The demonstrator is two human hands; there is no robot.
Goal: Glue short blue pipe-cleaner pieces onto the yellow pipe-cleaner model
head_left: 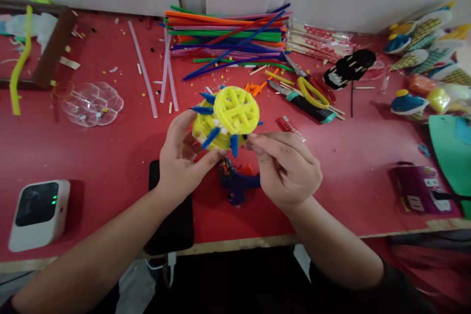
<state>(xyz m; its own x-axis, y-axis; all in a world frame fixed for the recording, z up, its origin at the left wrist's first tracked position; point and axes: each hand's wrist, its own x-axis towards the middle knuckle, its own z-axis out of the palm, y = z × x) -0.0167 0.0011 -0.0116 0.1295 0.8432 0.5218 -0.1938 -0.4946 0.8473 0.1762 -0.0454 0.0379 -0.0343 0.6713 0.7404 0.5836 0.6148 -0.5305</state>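
A yellow pipe-cleaner model (236, 110) is held up over the red table. It has a round spoked disc on top, a coiled body below, and short blue pipe-cleaner pieces (211, 138) sticking out around it. My left hand (180, 157) grips its left side, thumb underneath and fingers behind. My right hand (289, 167) pinches at the model's lower right edge, where a small dark bit shows by the fingertips; what they hold is mostly hidden. Below the model, a dark blue glue gun (235, 184) with an orange trigger lies on the table, partly covered by my hands.
Coloured pipe cleaners (228, 34) lie piled at the back. Scissors (312, 92) and a utility knife (309, 107) lie to the right. A clear flower-shaped tray (92, 104), a white device (39, 213), a black phone (172, 225) and a purple power strip (421, 189) also occupy the table.
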